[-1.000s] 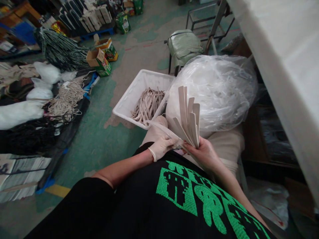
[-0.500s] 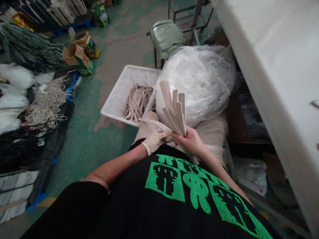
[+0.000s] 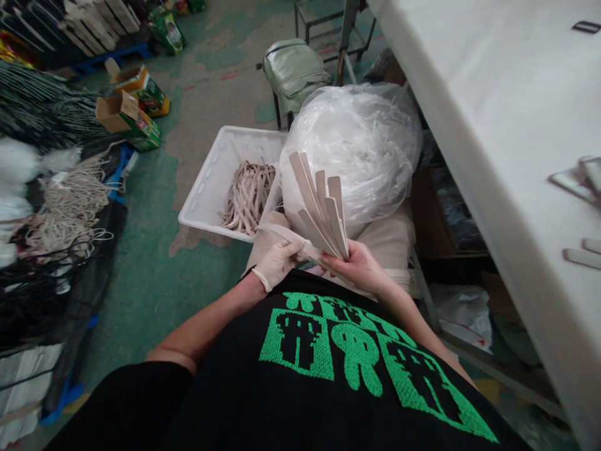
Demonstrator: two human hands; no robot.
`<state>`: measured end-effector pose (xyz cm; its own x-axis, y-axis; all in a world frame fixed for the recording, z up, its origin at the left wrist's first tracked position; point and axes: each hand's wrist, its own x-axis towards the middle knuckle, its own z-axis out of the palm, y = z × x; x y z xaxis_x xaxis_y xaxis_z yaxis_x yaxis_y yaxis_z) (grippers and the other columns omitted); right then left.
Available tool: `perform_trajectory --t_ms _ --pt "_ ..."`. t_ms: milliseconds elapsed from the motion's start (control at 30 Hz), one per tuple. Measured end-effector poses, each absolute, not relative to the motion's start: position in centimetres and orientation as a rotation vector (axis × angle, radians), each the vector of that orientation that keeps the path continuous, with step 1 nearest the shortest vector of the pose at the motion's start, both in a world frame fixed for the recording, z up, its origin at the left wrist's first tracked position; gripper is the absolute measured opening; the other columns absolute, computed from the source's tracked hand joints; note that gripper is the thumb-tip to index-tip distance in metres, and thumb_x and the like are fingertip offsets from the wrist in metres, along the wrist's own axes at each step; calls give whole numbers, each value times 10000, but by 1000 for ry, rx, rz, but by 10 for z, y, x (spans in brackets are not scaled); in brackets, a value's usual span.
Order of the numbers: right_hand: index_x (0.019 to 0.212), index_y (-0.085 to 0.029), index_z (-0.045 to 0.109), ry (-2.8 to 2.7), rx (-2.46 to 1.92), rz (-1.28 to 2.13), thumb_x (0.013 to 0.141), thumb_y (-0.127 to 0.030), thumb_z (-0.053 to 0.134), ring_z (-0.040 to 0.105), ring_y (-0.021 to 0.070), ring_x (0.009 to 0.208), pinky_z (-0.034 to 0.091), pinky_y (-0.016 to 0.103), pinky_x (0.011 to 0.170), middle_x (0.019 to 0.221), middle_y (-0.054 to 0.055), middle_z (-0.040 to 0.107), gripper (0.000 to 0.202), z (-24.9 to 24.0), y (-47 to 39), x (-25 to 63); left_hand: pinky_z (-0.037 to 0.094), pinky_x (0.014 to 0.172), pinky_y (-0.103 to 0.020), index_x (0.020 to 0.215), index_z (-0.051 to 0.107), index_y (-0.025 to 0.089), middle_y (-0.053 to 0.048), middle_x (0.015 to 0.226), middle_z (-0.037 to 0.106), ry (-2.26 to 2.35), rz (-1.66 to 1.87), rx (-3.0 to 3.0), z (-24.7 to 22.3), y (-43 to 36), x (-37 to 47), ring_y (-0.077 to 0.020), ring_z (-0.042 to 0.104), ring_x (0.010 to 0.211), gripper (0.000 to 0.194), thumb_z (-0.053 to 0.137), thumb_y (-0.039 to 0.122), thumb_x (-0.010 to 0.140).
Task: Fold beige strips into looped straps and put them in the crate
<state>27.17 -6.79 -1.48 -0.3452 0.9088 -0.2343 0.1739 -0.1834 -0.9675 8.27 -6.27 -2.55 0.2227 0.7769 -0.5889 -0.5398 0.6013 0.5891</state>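
My right hand (image 3: pixel 354 266), bare, is closed round a fanned bundle of flat beige strips (image 3: pixel 323 203), their blunt ends pointing up and away from me. In its pale glove, my left hand (image 3: pixel 278 260) pinches a thin whitish strip (image 3: pixel 286 234). One part of that strip loops up beyond the glove, and another runs across to the fingers of my right hand. Both hands are close together above my lap. Just beyond them, a white plastic crate (image 3: pixel 201 188) holds a tangled heap of similar beige strips (image 3: pixel 250 195).
A large clear plastic bag (image 3: pixel 361 144) of white material bulges beyond my hands. To the right runs a white tabletop (image 3: pixel 498 119) with flat pieces (image 3: pixel 582 257) on it. Open cartons (image 3: pixel 129 119) and bundled cords (image 3: pixel 70 200) lie at left. A covered stool (image 3: pixel 295 72) stands behind.
The view has shifted to the right, showing more of the tabletop. My left hand has drawn slightly away from my right, with more of the whitish strip showing between them. The bundle stays held.
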Motion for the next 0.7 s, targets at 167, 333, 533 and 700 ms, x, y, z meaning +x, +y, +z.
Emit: perform_trajectory --t_ms 167,333,533,700 --pt "821 -185 640 -1489 -1291 1556 789 -405 695 591 137 579 474 242 520 682 4 664 229 -16 -72 272 463 614 -226 695 671 114 13 616 606 953 845 287 -27 -65 86 -73 488 560 295 925 242 616" --pt "820 -178 655 -1214 -1295 1555 760 -445 700 544 112 503 462 239 468 728 27 700 277 -23 -69 274 532 678 -252 674 661 116 24 583 573 931 828 235 -18 -67 83 -77 504 565 304 929 247 617" --pt "977 -214 752 -1444 -1118 1569 748 -353 718 633 149 634 540 276 592 1051 58 765 270 -22 -70 280 563 715 -271 802 691 130 19 646 598 913 735 107 -19 -69 77 -75 528 574 226 880 181 690" --pt "821 -214 750 -1638 -1140 1359 759 -351 703 638 185 670 532 288 658 741 19 713 157 -23 -68 268 551 790 -294 878 724 135 -30 762 677 778 696 206 -24 -72 83 -128 615 704 302 904 205 645"
